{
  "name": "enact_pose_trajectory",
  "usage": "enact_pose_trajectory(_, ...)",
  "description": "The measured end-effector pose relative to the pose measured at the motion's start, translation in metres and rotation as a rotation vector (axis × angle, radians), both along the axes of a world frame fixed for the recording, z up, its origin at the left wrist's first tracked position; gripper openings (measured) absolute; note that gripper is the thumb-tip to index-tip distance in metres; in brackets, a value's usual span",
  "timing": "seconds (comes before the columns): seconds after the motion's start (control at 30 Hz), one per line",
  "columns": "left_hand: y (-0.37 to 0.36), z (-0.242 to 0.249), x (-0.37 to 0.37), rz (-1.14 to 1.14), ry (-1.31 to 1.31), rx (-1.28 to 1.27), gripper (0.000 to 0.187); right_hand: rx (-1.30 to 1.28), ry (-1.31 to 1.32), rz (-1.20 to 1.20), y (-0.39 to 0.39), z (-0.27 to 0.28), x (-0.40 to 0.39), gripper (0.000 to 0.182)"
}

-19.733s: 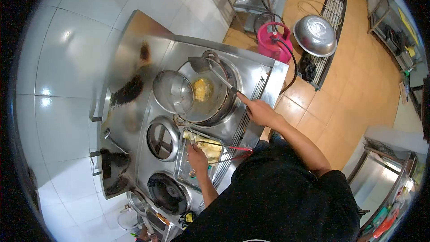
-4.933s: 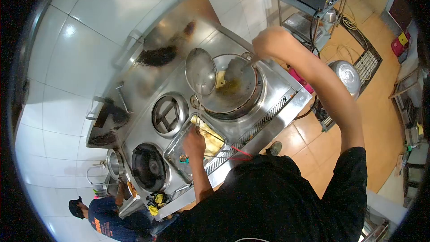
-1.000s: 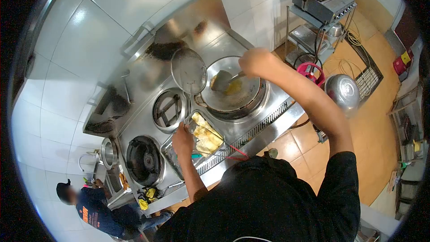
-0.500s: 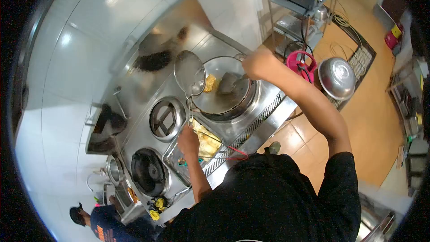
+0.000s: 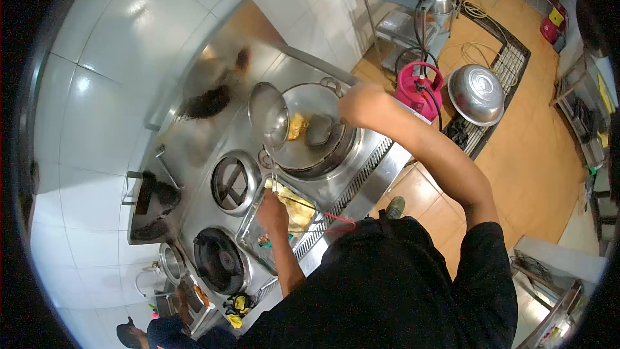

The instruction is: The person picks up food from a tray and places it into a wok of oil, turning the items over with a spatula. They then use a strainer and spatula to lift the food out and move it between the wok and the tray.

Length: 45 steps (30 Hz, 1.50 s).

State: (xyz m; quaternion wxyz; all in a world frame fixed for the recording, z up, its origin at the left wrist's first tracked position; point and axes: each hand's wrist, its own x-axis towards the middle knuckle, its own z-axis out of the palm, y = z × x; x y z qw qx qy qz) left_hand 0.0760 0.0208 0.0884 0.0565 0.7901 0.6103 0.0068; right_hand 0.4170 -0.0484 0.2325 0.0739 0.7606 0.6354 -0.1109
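Right hand grips spatula; left hand grips strainer by its handle. Yellow food sits in wok; probably soft, slippery, easily torn. Best lifted from underneath. Spatula likely stiff.

Golden food shows in the grey wok, paler yellow pieces nearer, a red handle beside them; black scorches blotch the silvery splashback, and the cylinder over right is hot pink.

Loaded steel stove top.
Bears a wok near the right end, a tray along the front edge, a burner ring nearer the back.
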Motion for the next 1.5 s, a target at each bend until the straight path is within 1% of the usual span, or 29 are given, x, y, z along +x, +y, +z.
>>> enact_pose_trajectory(0.03,-0.003,-0.004,-0.003,-0.065,-0.006,0.030,0.030,0.028,-0.018,-0.011,-0.003,0.000,0.001,0.022)
enact_pose_trajectory(0.2,-0.013,-0.007,0.004,-0.090,-0.008,0.019,0.032,0.089,0.009,-0.019,-0.026,0.006,0.009,0.019)
enact_pose_trajectory(0.27,-0.017,-0.007,0.006,-0.052,0.028,0.016,0.033,0.293,0.041,-0.065,-0.042,0.004,0.011,0.018)
enact_pose_trajectory(0.3,-0.016,-0.015,0.001,-0.049,0.028,0.012,0.033,0.289,0.041,-0.062,-0.047,-0.002,0.015,0.018)
enact_pose_trajectory(0.37,-0.008,-0.037,-0.014,-0.131,-0.296,-0.034,0.021,0.288,0.097,-0.096,-0.056,-0.017,0.026,0.019)
enact_pose_trajectory(0.4,-0.007,-0.040,-0.016,-0.124,-0.301,-0.036,0.021,0.284,0.094,-0.088,-0.063,-0.014,0.028,0.019)
enact_pose_trajectory(0.47,-0.009,-0.043,-0.020,-0.116,-0.545,-0.109,0.016,0.200,0.244,-0.137,-0.080,-0.003,0.028,0.026)
enact_pose_trajectory(0.5,-0.009,-0.046,-0.021,-0.109,-0.550,-0.110,0.016,0.179,0.287,-0.124,-0.082,-0.016,0.034,0.030)
enact_pose_trajectory(0.53,-0.009,-0.050,-0.022,-0.007,-0.679,-0.199,0.017,0.175,0.283,-0.118,-0.087,-0.023,0.038,0.030)
enact_pose_trajectory(0.57,-0.010,-0.054,-0.024,0.096,-0.805,-0.288,0.021,0.245,0.386,-0.144,-0.093,-0.029,0.037,0.031)
enact_pose_trajectory(0.6,-0.010,-0.059,-0.028,0.102,-0.807,-0.291,0.021,0.314,0.489,-0.170,-0.098,-0.036,0.034,0.032)
enact_pose_trajectory(0.67,-0.010,-0.069,-0.031,0.180,-1.029,-0.396,0.018,0.365,0.515,-0.213,-0.104,-0.051,0.021,0.033)
enact_pose_trajectory(0.7,-0.014,-0.065,-0.028,0.186,-1.036,-0.396,0.018,0.423,0.542,-0.261,-0.107,-0.061,0.014,0.034)
enact_pose_trajectory(0.73,-0.019,-0.054,-0.021,0.251,-1.057,-0.432,0.020,0.420,0.538,-0.254,-0.108,-0.077,0.007,0.034)
enact_pose_trajectory(0.77,-0.024,-0.047,-0.017,0.316,-1.077,-0.467,0.023,0.463,0.630,-0.300,-0.108,-0.097,-0.002,0.038)
enact_pose_trajectory(0.8,-0.027,-0.045,-0.016,0.321,-1.082,-0.464,0.023,0.507,0.724,-0.347,-0.110,-0.112,-0.011,0.042)
enact_pose_trajectory(0.87,-0.029,-0.044,-0.012,0.360,-1.091,-0.518,0.022,0.472,0.825,-0.406,-0.115,-0.125,-0.032,0.048)
enact_pose_trajectory(0.93,-0.037,-0.034,-0.002,0.379,-1.102,-0.523,0.021,0.426,0.943,-0.391,-0.119,-0.139,-0.045,0.052)
enact_pose_trajectory(1.0,-0.042,-0.033,0.003,0.398,-1.106,-0.537,0.021,0.465,1.019,-0.279,-0.123,-0.145,-0.055,0.051)
enact_pose_trajectory(1.07,-0.045,-0.037,0.008,0.338,-1.172,-0.547,0.017,0.463,1.076,-0.240,-0.125,-0.157,-0.065,0.051)
enact_pose_trajectory(1.1,-0.048,-0.030,0.014,0.349,-1.180,-0.560,0.016,0.463,1.132,-0.200,-0.127,-0.158,-0.069,0.052)
enact_pose_trajectory(1.2,-0.049,-0.043,0.018,0.341,-1.146,-0.554,0.016,0.539,1.173,-0.128,-0.128,-0.159,-0.080,0.051)
enact_pose_trajectory(1.23,-0.049,-0.049,0.017,0.340,-1.152,-0.554,0.016,0.396,1.174,-0.175,-0.129,-0.144,-0.081,0.049)
enact_pose_trajectory(1.27,-0.049,-0.056,0.016,0.303,-1.136,-0.524,0.017,0.396,1.168,-0.172,-0.129,-0.133,-0.083,0.049)
enact_pose_trajectory(1.33,-0.049,-0.058,0.018,0.232,-1.102,-0.465,0.020,0.314,1.040,-0.185,-0.130,-0.115,-0.090,0.048)
enact_pose_trajectory(1.37,-0.051,-0.055,0.020,0.257,-1.090,-0.468,0.020,0.208,1.011,-0.231,-0.129,-0.102,-0.092,0.047)
enact_pose_trajectory(1.4,-0.052,-0.051,0.022,0.254,-1.094,-0.470,0.020,0.210,1.007,-0.232,-0.129,-0.111,-0.095,0.047)
enact_pose_trajectory(1.47,-0.054,-0.048,0.023,0.270,-1.098,-0.498,0.019,0.452,1.261,-0.177,-0.130,-0.146,-0.108,0.048)
enact_pose_trajectory(1.5,-0.053,-0.046,0.023,0.271,-1.099,-0.500,0.019,0.446,1.283,-0.183,-0.128,-0.146,-0.112,0.046)
